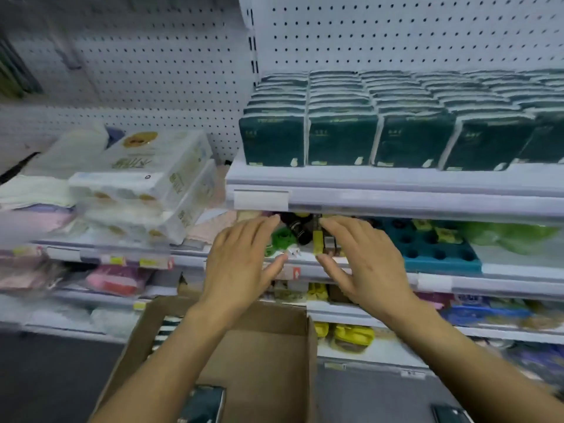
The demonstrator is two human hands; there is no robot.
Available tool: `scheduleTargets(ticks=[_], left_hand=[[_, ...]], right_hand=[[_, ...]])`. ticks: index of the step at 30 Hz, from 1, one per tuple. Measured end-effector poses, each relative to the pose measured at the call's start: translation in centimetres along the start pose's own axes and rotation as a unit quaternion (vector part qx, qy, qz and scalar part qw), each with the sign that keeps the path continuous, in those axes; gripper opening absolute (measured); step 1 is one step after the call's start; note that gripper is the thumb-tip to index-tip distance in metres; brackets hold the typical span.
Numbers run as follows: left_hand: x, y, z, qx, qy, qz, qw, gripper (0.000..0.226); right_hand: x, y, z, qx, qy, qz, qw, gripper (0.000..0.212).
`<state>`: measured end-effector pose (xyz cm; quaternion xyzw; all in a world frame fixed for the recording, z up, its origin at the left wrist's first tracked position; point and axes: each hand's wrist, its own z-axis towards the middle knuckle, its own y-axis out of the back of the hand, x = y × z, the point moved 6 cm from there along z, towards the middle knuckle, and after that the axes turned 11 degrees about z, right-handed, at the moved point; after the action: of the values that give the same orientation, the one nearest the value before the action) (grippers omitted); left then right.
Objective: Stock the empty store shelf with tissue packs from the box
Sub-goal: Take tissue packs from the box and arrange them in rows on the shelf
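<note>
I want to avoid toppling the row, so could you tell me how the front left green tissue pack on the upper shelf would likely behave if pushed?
The front left green tissue pack stands upright on a narrow base, so a high push could tip it back. Packs stacked behind it would probably brace it. Its glossy wrap looks soft and somewhat slippery, likely light, so it should slide easily on the smooth shelf.

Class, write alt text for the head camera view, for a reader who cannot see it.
Two empty, open hands, the left hand and right hand, hang above a nearly empty cardboard box before store shelving. On the upper shelf, rows of dark green tissue packs stand upright; white tissue bundles are stacked at the left.
</note>
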<state>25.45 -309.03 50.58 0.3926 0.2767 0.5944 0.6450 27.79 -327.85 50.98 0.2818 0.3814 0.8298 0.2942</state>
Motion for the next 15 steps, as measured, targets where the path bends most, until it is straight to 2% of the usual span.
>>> scheduleTargets(ticks=[4,7,15], left_hand=[[5.2,-3.3,-4.9,0.064,0.015,-0.002,0.998,0.058],[8.9,-6.6,-9.9,0.151,0.035,-0.005,0.988,0.059],[15.6,-14.7,-23.3,0.336,0.097,-0.078,0.933,0.059]], right_hand=[[3.2,-6.8,-0.6,0.072,-0.036,0.016,0.997,0.051],[5.3,-11.7,-1.9,0.124,-0.057,0.041,0.99,0.048],[9.3,-23.0,-7.5,0.273,-0.098,0.079,0.954,0.042]])
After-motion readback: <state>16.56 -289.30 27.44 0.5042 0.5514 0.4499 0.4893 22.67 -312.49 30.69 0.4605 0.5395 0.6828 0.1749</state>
